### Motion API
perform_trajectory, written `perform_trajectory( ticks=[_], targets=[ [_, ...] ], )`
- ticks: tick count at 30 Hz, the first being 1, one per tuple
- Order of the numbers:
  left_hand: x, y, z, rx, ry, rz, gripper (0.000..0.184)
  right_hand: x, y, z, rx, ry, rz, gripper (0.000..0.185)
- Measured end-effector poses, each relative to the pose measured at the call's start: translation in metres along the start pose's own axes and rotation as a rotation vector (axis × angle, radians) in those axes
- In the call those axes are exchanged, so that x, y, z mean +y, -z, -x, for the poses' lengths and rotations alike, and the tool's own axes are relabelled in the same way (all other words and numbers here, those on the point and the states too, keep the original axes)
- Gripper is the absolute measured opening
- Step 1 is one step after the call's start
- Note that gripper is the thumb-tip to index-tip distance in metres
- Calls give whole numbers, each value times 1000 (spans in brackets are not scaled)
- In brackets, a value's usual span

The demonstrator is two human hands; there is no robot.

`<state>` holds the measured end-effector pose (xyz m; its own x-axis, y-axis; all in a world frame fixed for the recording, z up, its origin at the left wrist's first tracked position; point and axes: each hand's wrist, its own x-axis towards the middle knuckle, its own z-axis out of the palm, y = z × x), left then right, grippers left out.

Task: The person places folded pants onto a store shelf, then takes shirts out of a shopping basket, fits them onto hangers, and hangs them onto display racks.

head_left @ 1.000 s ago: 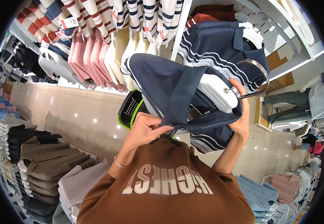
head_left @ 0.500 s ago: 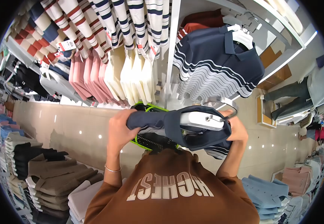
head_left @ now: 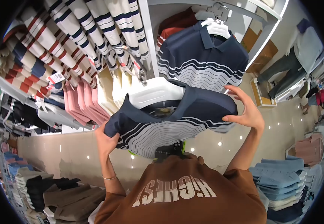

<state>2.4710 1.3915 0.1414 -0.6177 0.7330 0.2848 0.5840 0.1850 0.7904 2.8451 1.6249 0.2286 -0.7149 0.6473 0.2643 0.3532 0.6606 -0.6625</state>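
Note:
A navy polo shirt with white and grey wavy stripes hangs in front of me on a white hanger with a metal hook. My left hand is closed on the shirt's shoulder or sleeve at the left. At the other side, my right hand has its thumb and fingers spread around the sleeve edge, the thumb overlapping the cloth. A similar navy striped polo hangs on the rack just beyond.
Striped knit shirts and pink shirts hang at the upper left. Folded blue shirts and brown garments are stacked near me. A black-and-green basket shows partly below the shirt. A mannequin stands at right.
The shirt has turned from bunched and edge-on to spread out, its collar and stripes now showing. The hanger hook has swung from right to upper left. My right hand has opened and moved right.

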Motion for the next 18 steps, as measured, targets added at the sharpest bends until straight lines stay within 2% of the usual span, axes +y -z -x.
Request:
perform_trajectory(
  ticks=[1, 4, 5, 7, 10, 11, 14, 18],
  targets=[
    [1, 1, -1, 5, -27, 13, 29, -10, -7, -6, 82, 83, -2, 71],
    [8, 5, -7, -16, -23, 20, 30, -27, -27, -17, 60, -70, 152, 54],
    [8, 6, -9, -4, -12, 19, 30, -35, -33, -19, 217, -94, 219, 37],
    [10, 5, -17, 18, 4, 23, 29, -29, -34, -16, 300, -130, 210, 34],
    [21, -8, -37, 91, -47, 208, 32, -17, -30, -4, 457, -192, 211, 33],
    [19, -12, -48, 37, -82, 284, 40, -12, -26, 2, 511, -211, 214, 33],
    [42, -36, -71, -3, -158, 600, 47, 1, -6, 16, 628, -256, 215, 32],
    [90, -63, -110, -120, -298, 609, 52, 13, 35, 19, 819, -186, 243, 32]
  ],
)
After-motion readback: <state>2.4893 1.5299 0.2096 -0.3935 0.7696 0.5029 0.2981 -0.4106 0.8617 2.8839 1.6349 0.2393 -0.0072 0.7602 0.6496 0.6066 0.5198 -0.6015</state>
